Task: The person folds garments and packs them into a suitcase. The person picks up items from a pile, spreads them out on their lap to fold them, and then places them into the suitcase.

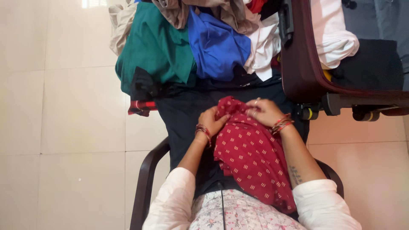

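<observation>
Both hands grip one red patterned cloth point(251, 155) draped over the lap: the left hand point(211, 120) pinches its edge, the right hand point(263, 111) clutches its bunched top. Beyond lie one green garment point(159, 47), one blue garment point(217, 44) and one maroon suitcase point(300, 64).

Both hands point(238, 116) close together, fingers curled

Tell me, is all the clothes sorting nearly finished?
Not nearly, it seems. Possibly done: white and dark clothes already lie in the open maroon suitcase. In hand: the left hand and right hand both grip a red patterned cloth over a dark garment. Left: a loose heap with a green piece, a blue piece and others looks unsorted.
</observation>
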